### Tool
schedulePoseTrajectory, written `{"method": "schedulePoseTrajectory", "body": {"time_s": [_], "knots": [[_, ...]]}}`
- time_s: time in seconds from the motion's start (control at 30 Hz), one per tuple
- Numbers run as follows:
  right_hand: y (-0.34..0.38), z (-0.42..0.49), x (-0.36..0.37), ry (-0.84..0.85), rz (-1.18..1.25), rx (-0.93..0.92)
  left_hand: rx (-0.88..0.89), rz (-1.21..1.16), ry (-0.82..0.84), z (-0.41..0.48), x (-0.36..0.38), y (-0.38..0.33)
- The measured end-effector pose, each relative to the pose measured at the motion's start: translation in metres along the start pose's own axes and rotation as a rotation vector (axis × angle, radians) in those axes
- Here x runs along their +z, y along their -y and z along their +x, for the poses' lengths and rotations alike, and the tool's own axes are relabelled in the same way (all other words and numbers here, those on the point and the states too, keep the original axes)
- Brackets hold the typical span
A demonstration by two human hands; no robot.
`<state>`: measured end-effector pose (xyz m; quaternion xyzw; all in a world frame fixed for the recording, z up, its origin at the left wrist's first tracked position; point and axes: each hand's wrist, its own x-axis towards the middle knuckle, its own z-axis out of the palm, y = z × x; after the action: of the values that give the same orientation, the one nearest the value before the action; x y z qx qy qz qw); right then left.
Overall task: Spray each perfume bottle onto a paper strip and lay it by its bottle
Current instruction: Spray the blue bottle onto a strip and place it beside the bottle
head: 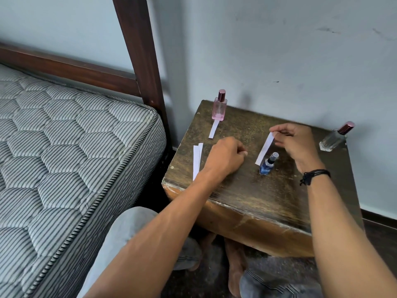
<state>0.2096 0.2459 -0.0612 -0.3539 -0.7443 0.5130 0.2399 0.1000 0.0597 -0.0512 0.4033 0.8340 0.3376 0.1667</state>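
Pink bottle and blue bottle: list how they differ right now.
The pink bottle is taller and pale, with a shiny dark-pink cap; the blue bottle is shorter and dark, with a see-through top. The pink bottle stands at the far left corner of the table; the blue bottle stands nearer the middle. The pink bottle's strip lies flat, untouched; the blue bottle's strip is pinched by the right hand. Both bottles stand upright.

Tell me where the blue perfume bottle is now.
In the head view the blue perfume bottle stands on the table between the left hand and the right hand, at the lower end of the paper strip that the right hand pinches.
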Motion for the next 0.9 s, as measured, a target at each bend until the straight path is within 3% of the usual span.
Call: {"method": "schedulePoseTrajectory", "body": {"time_s": [0.13, 0.33, 0.53, 0.73, 0.9], "knots": [[-0.009, 0.015, 0.009, -0.074, -0.005, -0.006, 0.190, 0.097, 0.139, 0.000, 0.003, -0.003], [-0.019, 0.024, 0.012, -0.127, 0.005, -0.051, 0.261, 0.210, 0.214, 0.001, 0.006, 0.002], [-0.026, 0.022, 0.013, -0.177, -0.052, -0.093, 0.285, 0.261, 0.202, -0.002, 0.009, 0.003], [-0.032, 0.018, 0.014, -0.199, -0.351, -0.215, 0.278, 0.261, 0.205, -0.003, 0.010, 0.003], [-0.032, 0.017, 0.018, -0.174, -0.460, -0.215, 0.267, 0.269, 0.230, -0.003, 0.009, 0.003]]}}
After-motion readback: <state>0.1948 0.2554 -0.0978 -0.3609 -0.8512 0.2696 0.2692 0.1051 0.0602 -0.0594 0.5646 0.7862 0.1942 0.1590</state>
